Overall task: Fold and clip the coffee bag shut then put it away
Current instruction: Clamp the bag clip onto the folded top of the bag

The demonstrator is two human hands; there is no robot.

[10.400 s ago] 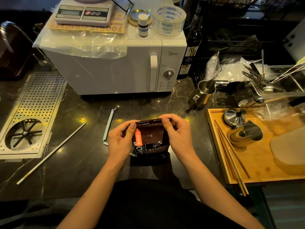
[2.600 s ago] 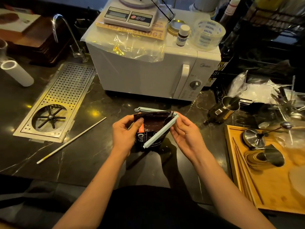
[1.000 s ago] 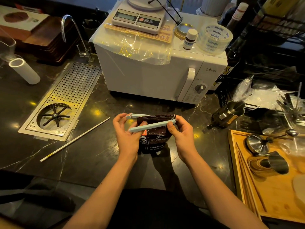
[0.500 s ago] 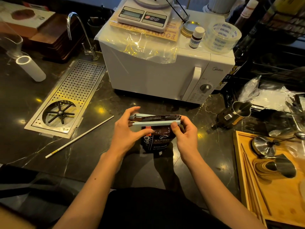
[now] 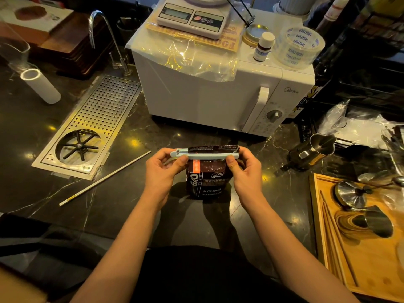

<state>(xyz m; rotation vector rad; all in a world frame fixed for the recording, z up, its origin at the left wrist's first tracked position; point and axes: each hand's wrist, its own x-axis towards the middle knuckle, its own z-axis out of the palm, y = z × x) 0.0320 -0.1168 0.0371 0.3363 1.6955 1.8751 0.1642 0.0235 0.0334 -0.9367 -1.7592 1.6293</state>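
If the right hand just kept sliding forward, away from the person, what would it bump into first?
Probably the white microwave: the right hand, pinching the clip on the coffee bag, has only bare counter ahead. Depth is uncertain.

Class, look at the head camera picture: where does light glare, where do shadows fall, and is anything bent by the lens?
Head view: warm light glints off the dark counter and the plastic sheet on the microwave; the coffee bag and both arms cast shadows toward the viewer; the wide lens bows the wooden tray at the right edge; far corners go dim.
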